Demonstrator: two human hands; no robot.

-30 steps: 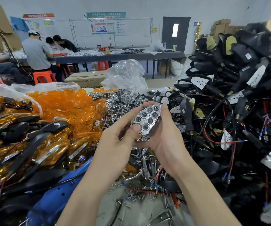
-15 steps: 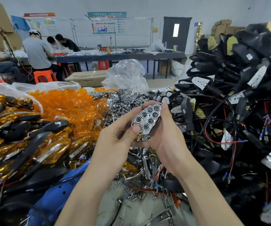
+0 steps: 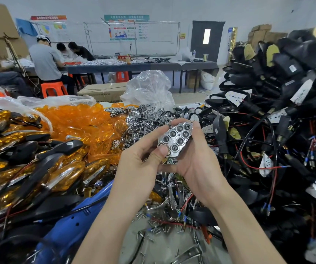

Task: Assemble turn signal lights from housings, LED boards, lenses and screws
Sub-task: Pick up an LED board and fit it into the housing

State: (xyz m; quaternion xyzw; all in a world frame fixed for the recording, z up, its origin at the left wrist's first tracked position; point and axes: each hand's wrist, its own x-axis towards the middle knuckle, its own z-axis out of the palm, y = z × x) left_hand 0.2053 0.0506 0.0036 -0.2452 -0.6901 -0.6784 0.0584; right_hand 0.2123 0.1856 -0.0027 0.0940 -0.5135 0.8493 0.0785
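Black wired housings (image 3: 267,130) heaped right of the silver reflector plate (image 3: 176,138), the biggest pile on the table (image 3: 153,252). Orange lenses (image 3: 77,126) piled left of the plate. Left hand (image 3: 140,164) pinches the plate, thumb on its lower corner. Right hand (image 3: 197,164) cups it from beneath, fingers curled over its top edge. Loose screws (image 3: 153,229) scattered below the plate.

Assembly workshop: heaped lamp parts (image 3: 279,103), workers at bench (image 3: 44,60)
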